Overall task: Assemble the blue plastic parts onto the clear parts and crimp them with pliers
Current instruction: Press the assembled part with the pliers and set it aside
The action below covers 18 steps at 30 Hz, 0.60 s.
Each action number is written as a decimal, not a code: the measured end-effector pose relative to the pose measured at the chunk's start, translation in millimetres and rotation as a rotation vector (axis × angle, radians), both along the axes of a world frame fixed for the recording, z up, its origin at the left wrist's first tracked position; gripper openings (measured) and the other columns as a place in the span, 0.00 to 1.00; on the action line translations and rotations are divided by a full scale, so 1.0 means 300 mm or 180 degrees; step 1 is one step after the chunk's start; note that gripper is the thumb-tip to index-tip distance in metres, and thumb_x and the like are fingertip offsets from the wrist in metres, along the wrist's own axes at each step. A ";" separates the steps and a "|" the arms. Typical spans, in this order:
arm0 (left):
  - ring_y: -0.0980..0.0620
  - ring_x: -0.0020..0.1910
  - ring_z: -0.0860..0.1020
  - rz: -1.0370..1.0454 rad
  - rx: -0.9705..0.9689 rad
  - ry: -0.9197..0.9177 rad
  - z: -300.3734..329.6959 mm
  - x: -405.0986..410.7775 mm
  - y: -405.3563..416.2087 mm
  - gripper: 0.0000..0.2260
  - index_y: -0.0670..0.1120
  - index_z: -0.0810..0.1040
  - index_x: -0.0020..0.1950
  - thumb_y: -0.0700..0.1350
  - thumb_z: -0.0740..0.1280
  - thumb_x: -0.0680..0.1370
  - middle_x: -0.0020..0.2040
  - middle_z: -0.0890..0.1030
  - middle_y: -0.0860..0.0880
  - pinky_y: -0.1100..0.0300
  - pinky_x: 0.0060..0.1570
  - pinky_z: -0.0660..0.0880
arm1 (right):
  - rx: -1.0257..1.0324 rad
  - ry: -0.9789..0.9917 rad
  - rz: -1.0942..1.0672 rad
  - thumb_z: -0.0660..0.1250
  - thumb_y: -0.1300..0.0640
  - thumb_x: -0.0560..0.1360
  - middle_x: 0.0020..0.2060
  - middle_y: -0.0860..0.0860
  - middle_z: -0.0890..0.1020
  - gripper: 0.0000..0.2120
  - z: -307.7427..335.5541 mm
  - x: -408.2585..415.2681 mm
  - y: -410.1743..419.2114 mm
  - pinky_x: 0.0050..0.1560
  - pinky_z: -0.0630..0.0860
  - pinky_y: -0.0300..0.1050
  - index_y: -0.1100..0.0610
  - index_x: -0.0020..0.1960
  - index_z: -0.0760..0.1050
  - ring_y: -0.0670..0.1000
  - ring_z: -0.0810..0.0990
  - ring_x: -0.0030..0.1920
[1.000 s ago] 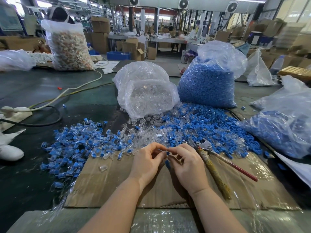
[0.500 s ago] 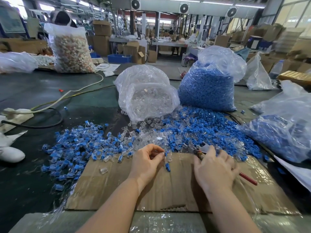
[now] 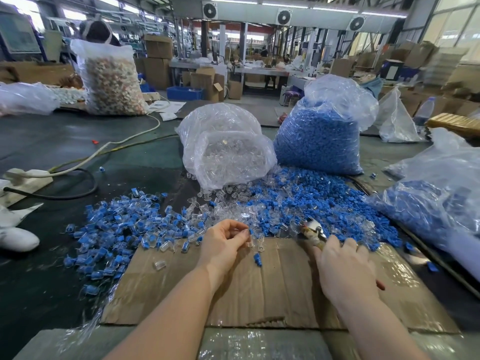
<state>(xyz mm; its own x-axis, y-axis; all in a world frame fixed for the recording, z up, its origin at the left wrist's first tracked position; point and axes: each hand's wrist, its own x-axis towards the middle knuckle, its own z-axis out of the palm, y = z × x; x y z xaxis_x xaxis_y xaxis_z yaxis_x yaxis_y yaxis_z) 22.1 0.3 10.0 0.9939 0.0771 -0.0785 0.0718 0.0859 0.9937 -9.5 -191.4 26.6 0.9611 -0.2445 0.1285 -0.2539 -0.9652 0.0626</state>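
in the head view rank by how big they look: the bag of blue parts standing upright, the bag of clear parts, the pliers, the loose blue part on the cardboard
1. bag of blue parts
2. bag of clear parts, slightly smaller, though it sits nearer the camera, so this is unsure
3. pliers, partly hidden under the right hand
4. loose blue part

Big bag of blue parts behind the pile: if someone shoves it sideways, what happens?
The bag of blue parts looks packed full, so probably heavy and reluctant to slide. Its thin film is crumpled and loose at the top, so a push likely dents it rather than moving it. Loose blue parts lie at its base; more may spill.
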 end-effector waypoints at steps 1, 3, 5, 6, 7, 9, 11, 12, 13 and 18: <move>0.56 0.31 0.79 0.0005 -0.0112 0.0080 0.006 0.003 -0.003 0.04 0.41 0.78 0.47 0.34 0.66 0.75 0.39 0.81 0.44 0.65 0.33 0.77 | 0.0105 -0.0036 0.0168 0.45 0.44 0.81 0.54 0.54 0.73 0.17 0.013 0.003 0.006 0.51 0.70 0.45 0.55 0.54 0.65 0.54 0.71 0.54; 0.55 0.30 0.78 0.0021 -0.0362 0.0248 0.023 0.010 -0.009 0.04 0.40 0.78 0.48 0.34 0.66 0.75 0.39 0.81 0.44 0.63 0.32 0.78 | 0.0635 0.0036 0.0567 0.44 0.45 0.81 0.50 0.52 0.73 0.16 0.046 0.003 0.029 0.47 0.68 0.42 0.55 0.52 0.65 0.51 0.70 0.48; 0.55 0.28 0.78 0.0061 -0.0378 0.0346 0.039 0.015 -0.011 0.03 0.41 0.78 0.48 0.35 0.67 0.75 0.40 0.82 0.43 0.61 0.30 0.77 | 0.1513 0.0337 0.0831 0.45 0.46 0.81 0.43 0.50 0.74 0.17 0.085 -0.004 0.064 0.40 0.67 0.39 0.54 0.47 0.67 0.48 0.71 0.41; 0.55 0.28 0.77 0.0080 -0.0350 0.0376 0.044 0.019 -0.012 0.03 0.41 0.78 0.48 0.36 0.67 0.75 0.42 0.82 0.43 0.60 0.30 0.77 | 0.1976 0.0480 0.0892 0.46 0.46 0.81 0.40 0.49 0.73 0.17 0.105 -0.009 0.082 0.36 0.65 0.37 0.55 0.45 0.67 0.46 0.70 0.37; 0.54 0.28 0.77 0.0095 -0.0342 0.0405 0.048 0.020 -0.013 0.03 0.41 0.78 0.48 0.36 0.67 0.75 0.42 0.82 0.42 0.59 0.30 0.76 | 0.2351 0.0603 0.0918 0.47 0.46 0.81 0.37 0.48 0.72 0.17 0.122 -0.011 0.097 0.33 0.64 0.37 0.55 0.43 0.67 0.45 0.69 0.34; 0.54 0.28 0.76 0.0116 -0.0354 0.0438 0.052 0.020 -0.016 0.03 0.41 0.78 0.47 0.36 0.67 0.75 0.42 0.82 0.42 0.60 0.28 0.75 | 0.2750 0.0829 0.0930 0.49 0.46 0.81 0.33 0.48 0.69 0.18 0.143 -0.014 0.116 0.31 0.63 0.38 0.56 0.41 0.67 0.46 0.66 0.31; 0.55 0.27 0.76 0.0129 -0.0361 0.0430 0.055 0.020 -0.019 0.03 0.41 0.79 0.47 0.36 0.67 0.75 0.42 0.82 0.43 0.62 0.24 0.73 | 0.2932 0.1044 0.0908 0.50 0.46 0.81 0.31 0.48 0.68 0.18 0.149 -0.012 0.124 0.32 0.62 0.39 0.56 0.41 0.68 0.46 0.66 0.30; 0.56 0.26 0.76 0.0141 -0.0373 0.0412 0.057 0.020 -0.021 0.03 0.41 0.79 0.47 0.36 0.67 0.75 0.41 0.82 0.43 0.63 0.23 0.72 | 0.2987 0.1163 0.0882 0.51 0.45 0.81 0.31 0.48 0.69 0.18 0.151 -0.009 0.124 0.32 0.62 0.39 0.57 0.44 0.70 0.46 0.66 0.30; 0.57 0.25 0.76 0.0159 -0.0371 0.0399 0.058 0.020 -0.023 0.03 0.41 0.79 0.46 0.36 0.67 0.75 0.40 0.82 0.44 0.65 0.23 0.71 | 0.3049 0.1282 0.0846 0.52 0.44 0.81 0.32 0.48 0.69 0.18 0.150 -0.006 0.121 0.33 0.62 0.39 0.58 0.48 0.71 0.46 0.66 0.31; 0.58 0.25 0.77 0.0234 -0.0299 0.0464 0.057 0.025 -0.023 0.02 0.42 0.79 0.46 0.36 0.67 0.75 0.38 0.82 0.46 0.67 0.24 0.73 | 0.3433 0.1773 0.0716 0.61 0.57 0.75 0.39 0.53 0.77 0.07 0.150 -0.002 0.105 0.40 0.72 0.44 0.56 0.53 0.69 0.50 0.74 0.36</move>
<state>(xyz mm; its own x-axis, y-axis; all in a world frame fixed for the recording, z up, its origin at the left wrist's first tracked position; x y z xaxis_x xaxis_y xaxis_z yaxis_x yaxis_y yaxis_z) 29.6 -6.7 27.0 0.9634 0.1348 -0.2317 0.2046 0.1882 0.9606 -10.1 -159.9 71.5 0.8545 0.2062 -0.4768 -0.2693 -0.6090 -0.7461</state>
